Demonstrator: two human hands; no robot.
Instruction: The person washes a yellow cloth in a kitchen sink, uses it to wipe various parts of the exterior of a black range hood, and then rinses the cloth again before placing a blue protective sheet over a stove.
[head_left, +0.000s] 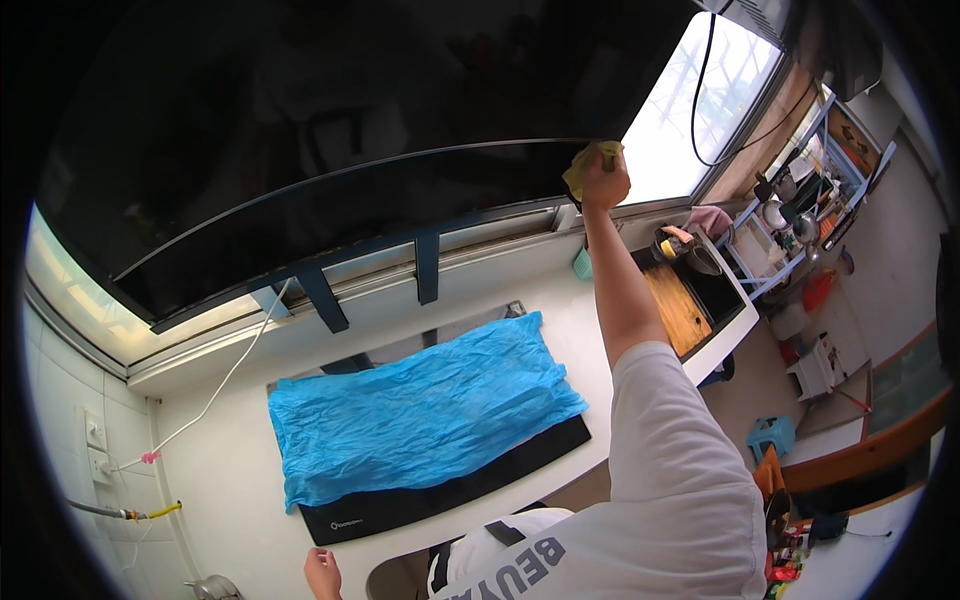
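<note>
My right hand (606, 184) is raised at the upper right, its fingers closed on a yellow-green cloth (577, 176). The cloth lies against the lower right corner of a glossy black range hood (337, 142). Low in the view, my left hand (322, 571) hangs by the counter's front edge with fingers loosely curled and nothing seen in it. Between my hands and the wall, a crinkled light blue sheet (427, 409) covers most of a black glass cooktop (450, 480).
A white cord (229, 375) runs from the hood to a wall socket. On the right, a wooden cutting board (675, 307) lies over a black sink (724, 289) with pans behind it. A yellow gas pipe end (165, 511) and a metal pot (214, 587) are at the left.
</note>
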